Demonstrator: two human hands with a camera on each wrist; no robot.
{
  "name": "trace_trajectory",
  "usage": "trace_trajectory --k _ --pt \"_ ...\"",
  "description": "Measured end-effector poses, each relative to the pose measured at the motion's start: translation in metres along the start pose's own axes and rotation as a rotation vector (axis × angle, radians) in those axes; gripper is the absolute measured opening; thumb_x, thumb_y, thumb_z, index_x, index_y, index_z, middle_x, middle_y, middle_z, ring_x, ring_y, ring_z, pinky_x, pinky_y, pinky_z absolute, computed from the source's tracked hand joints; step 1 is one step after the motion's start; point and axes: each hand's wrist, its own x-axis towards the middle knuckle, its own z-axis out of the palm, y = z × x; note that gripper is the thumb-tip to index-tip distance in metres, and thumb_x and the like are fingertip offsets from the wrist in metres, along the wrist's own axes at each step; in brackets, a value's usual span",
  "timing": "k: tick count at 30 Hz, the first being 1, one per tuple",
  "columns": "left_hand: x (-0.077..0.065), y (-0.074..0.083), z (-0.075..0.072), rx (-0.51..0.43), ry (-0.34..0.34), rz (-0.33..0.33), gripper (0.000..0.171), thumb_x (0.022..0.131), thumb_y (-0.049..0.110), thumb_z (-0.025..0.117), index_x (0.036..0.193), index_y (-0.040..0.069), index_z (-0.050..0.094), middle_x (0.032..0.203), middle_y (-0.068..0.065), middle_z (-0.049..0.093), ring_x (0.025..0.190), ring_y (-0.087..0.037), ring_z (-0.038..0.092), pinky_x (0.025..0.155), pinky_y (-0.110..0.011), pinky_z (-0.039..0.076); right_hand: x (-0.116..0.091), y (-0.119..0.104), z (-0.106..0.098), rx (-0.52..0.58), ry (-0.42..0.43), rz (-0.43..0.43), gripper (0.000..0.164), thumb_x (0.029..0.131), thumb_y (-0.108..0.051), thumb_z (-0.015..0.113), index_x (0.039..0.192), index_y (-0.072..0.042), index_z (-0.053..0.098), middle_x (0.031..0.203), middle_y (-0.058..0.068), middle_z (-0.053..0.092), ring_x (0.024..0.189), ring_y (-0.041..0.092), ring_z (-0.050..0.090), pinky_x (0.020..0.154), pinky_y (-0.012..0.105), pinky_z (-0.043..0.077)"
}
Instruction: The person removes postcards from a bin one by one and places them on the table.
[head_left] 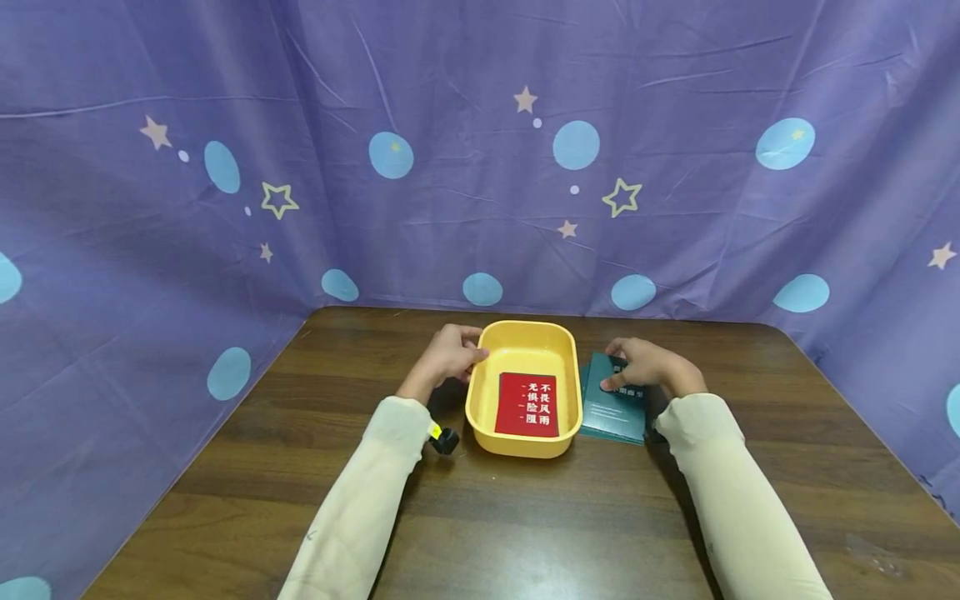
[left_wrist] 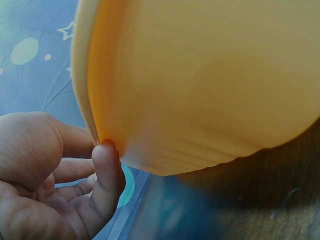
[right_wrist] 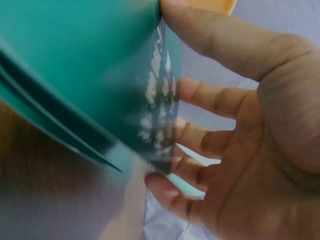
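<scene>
A yellow plastic basin [head_left: 525, 447] stands mid-table, and a red booklet [head_left: 516, 404] with white characters lies flat in it. My left hand [head_left: 447, 354] pinches the basin's left rim; in the left wrist view the thumb tip presses the inner side of the yellow wall [left_wrist: 200, 75]. To the basin's right, a dark green booklet [head_left: 609, 410] with white print lies over another green one. My right hand [head_left: 647, 364] grips the upper one by its end, thumb on the near face and fingers at the far edge. Layers of green booklet [right_wrist: 85, 60] fan apart in the right wrist view.
Brown wooden table [head_left: 510, 525] spreads around the basin. A purple curtain [head_left: 465, 75] with stars and dots hangs behind it and along the sides. A black wrist device [head_left: 446, 442] on a yellow strap sits at the left cuff, close to the basin's lower left corner.
</scene>
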Motion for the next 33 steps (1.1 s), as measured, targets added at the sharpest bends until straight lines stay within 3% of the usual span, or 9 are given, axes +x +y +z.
trace_trajectory --k 6,23,26,33 --pt "0.001 0.000 0.000 0.012 0.008 0.003 0.047 0.092 0.009 0.067 0.137 0.003 0.053 0.098 -0.019 0.067 0.057 -0.017 0.063 0.053 -0.036 0.059 0.007 -0.001 0.006 -0.065 0.004 -0.002 0.073 0.076 -0.033 0.084 0.131 0.002 0.052 0.124 0.022 0.055 0.110 0.033 0.051 0.093 0.048 0.047" --pt "0.001 -0.001 0.001 0.002 0.011 0.004 0.046 0.093 0.008 0.066 0.136 0.001 0.053 0.096 -0.018 0.067 0.055 -0.015 0.062 0.055 -0.038 0.060 0.006 -0.010 0.009 -0.192 -0.011 0.010 0.064 0.081 -0.033 0.080 0.127 0.004 0.055 0.120 0.021 0.060 0.111 0.034 0.055 0.093 0.050 0.048" --pt "0.001 -0.002 0.001 0.004 0.002 0.021 0.045 0.093 0.007 0.065 0.136 0.000 0.052 0.096 -0.019 0.067 0.054 -0.014 0.061 0.054 -0.038 0.060 0.005 -0.013 0.007 -0.209 0.032 -0.028 0.058 0.085 -0.031 0.077 0.124 0.006 0.056 0.117 0.021 0.063 0.107 0.034 0.057 0.090 0.050 0.049" --pt "0.001 -0.001 -0.001 0.010 -0.006 0.029 0.046 0.093 0.008 0.066 0.136 0.002 0.053 0.096 -0.018 0.068 0.056 -0.015 0.062 0.055 -0.038 0.060 0.004 -0.029 0.002 -0.282 0.245 -0.113 0.041 0.095 -0.025 0.063 0.123 0.005 0.057 0.115 0.021 0.060 0.107 0.037 0.054 0.091 0.053 0.047"
